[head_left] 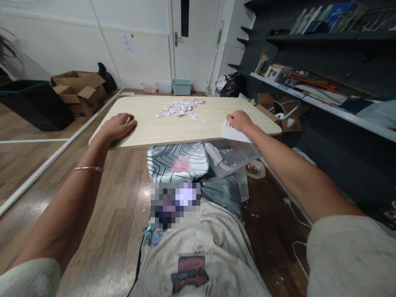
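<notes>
A: Start at the left. What's there?
B: The left hand [119, 126] rests palm-down near the left end of the bench [145, 134], relaxed, its fingers loosely curled.
A: And next?
B: Pale tabletop, then a heap of paper scraps [179, 108] towards the far edge. It stretches left to right, its right end slanting farther away. The bits are small, white with pinkish patches, a few lying loose on the near side.
A: Then the white sheet [234, 134]?
B: Right of the heap, at the near edge of the bench. The right hand [240, 119] grips its far part. One side points away from the person; hand and forearm cover too much to tell its long axis.
A: Room around it?
B: Open tabletop between heap and sheet, more right of the hand.
A: Its look?
B: Plain, flat, with small gaps or marks by the fingers; I can't tell which.
</notes>
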`<state>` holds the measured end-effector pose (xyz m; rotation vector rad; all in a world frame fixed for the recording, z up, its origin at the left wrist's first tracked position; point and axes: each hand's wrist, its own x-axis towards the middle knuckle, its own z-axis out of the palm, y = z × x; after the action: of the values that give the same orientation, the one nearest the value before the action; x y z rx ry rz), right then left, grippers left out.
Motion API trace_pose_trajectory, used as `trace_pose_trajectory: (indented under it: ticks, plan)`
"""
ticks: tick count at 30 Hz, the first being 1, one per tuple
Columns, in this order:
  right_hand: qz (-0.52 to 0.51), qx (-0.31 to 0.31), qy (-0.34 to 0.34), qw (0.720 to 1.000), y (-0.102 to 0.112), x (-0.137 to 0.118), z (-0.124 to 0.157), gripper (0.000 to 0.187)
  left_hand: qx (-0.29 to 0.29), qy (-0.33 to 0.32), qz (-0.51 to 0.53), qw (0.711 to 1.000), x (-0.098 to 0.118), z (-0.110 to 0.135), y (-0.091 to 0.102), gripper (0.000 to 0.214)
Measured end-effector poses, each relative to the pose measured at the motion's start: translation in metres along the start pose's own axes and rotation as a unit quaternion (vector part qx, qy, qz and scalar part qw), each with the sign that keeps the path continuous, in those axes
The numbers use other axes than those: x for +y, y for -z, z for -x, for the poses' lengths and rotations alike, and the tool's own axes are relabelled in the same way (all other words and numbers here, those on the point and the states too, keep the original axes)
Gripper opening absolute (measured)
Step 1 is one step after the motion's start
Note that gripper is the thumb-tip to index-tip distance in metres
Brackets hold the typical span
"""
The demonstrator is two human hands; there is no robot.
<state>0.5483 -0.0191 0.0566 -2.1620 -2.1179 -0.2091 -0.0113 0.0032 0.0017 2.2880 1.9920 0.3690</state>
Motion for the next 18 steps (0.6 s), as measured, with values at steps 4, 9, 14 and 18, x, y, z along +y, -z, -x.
trace_pose_trajectory:
  ticks: [4, 9, 14, 18]
  plan:
    - [0.007, -0.001, 0.007, 1.0, 0.0011, -0.0003, 0.001, 0.058, 0.006, 0.013, -0.002, 1.0, 0.0031, 0.0024, -0.0003, 0.081]
    - [-0.002, -0.002, 0.003, 1.0, 0.0008, 0.0003, 0.001, 0.058, 0.001, 0.012, -0.001, 1.0, 0.0051, 0.0042, 0.0005, 0.082]
    - [-0.011, 0.005, 0.0, 1.0, 0.0001, 0.0006, 0.0007, 0.057, 0.004, 0.012, 0.006, 1.0, 0.0047, 0.0043, 0.0014, 0.075]
    - [-0.007, 0.009, -0.002, 1.0, 0.0, 0.0001, 0.0004, 0.058, 0.007, 0.009, 0.01, 1.0, 0.0056, 0.0052, 0.0015, 0.074]
